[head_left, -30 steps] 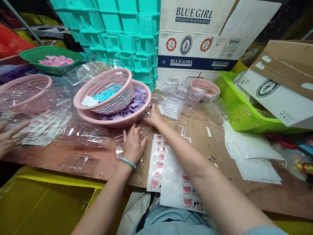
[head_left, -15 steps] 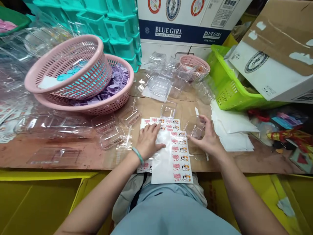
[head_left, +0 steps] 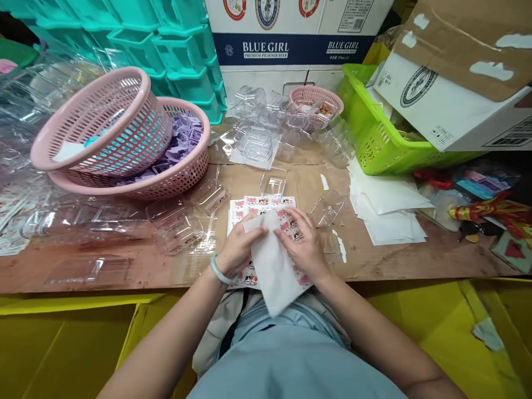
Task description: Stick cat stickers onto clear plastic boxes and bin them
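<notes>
A white sticker backing sheet (head_left: 274, 266) lies tilted over a sheet of cat stickers (head_left: 260, 206) at the table's near edge. My left hand (head_left: 236, 249), with a green bangle at the wrist, pinches the white sheet's upper left part. My right hand (head_left: 303, 246) rests on the stickers beside the sheet's right side, fingers bent and pressing down. A small clear plastic box (head_left: 326, 208) lies tipped just right of my right hand. Another clear box (head_left: 273, 183) stands upright beyond the stickers.
Two stacked pink baskets (head_left: 174, 180) hold blue and purple pieces at the left. Clear trays (head_left: 178, 230) lie in front of them. White backing sheets (head_left: 390, 213) pile at the right, by a green basket (head_left: 374, 149). Teal crates (head_left: 187, 61) and a beer carton (head_left: 286, 50) stand behind.
Both hands have come together over the sticker sheets. The right hand left the clear box at the right, and the white sheet now lies tilted under the left fingers.
</notes>
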The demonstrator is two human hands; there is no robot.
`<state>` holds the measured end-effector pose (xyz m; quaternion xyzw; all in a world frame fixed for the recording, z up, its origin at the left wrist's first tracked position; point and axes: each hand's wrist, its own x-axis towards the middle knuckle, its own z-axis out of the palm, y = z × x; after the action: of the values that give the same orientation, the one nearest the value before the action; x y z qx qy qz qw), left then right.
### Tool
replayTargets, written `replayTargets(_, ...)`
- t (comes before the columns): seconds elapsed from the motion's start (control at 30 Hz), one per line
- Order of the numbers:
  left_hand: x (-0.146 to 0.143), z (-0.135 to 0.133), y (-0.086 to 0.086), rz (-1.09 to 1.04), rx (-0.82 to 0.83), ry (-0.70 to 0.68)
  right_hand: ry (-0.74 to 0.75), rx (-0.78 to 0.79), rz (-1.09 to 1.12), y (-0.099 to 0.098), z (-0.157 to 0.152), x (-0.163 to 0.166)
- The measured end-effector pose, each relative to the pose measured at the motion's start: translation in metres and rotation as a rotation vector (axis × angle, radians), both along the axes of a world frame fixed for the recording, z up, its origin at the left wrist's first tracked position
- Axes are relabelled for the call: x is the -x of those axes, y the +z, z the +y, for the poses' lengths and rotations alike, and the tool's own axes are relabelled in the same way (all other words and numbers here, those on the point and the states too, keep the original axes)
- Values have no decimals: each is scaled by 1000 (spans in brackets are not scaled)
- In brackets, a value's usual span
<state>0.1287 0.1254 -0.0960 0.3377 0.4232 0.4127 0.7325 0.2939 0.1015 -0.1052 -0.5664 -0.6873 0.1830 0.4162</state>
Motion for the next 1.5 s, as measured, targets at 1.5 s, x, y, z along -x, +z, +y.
replayTargets(1.5,-7,-6,-6,-43,29,76,101,-98,76,-27,3,1)
